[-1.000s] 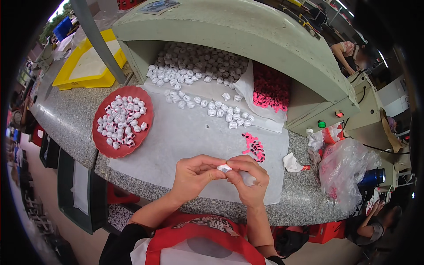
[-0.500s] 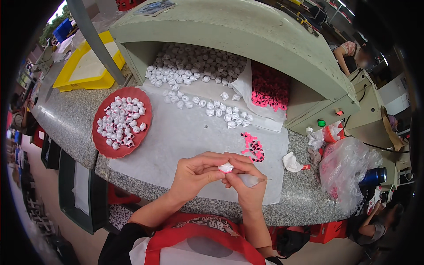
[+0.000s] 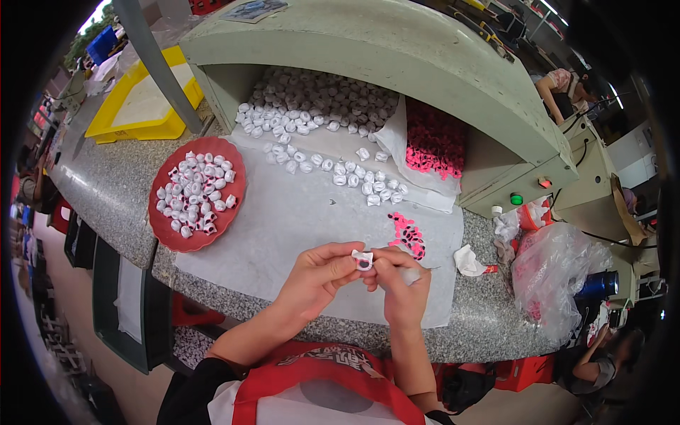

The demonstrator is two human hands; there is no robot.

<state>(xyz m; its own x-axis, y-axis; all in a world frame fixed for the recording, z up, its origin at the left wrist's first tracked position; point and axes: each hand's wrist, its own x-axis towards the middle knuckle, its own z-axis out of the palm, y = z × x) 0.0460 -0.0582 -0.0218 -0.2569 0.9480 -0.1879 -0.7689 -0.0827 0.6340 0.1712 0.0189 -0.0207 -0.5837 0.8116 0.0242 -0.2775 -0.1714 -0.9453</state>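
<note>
Between my two hands is a small white animal-head piece [image 3: 363, 259] with pointed ears, showing a dark patch and some pink on its face. My left hand [image 3: 315, 278] pinches it from the left with thumb and fingertips. From the other side my right hand [image 3: 406, 292] presses its thumb and fingers to the piece. Tucked in that same hand is a translucent bottle [image 3: 409, 275] with a thin needle tip pointing right. Just beyond lie small pink pieces with black spots [image 3: 407, 234] on a white paper sheet [image 3: 283, 219].
At the left a red plate [image 3: 170, 237] holds many white-and-pink heads. White heads [image 3: 319, 106] are heaped under the pale green machine housing [image 3: 368, 53], beside a pink pile [image 3: 433, 145]. A yellow tray [image 3: 127, 131], plastic bag [image 3: 556, 273] and crumpled tissue [image 3: 467, 261] also sit on the granite counter.
The piece has been turned so its dark-marked face shows, and it sits slightly higher between my fingers. My right fingers have drawn back and curled; the bottle is still in that hand.
</note>
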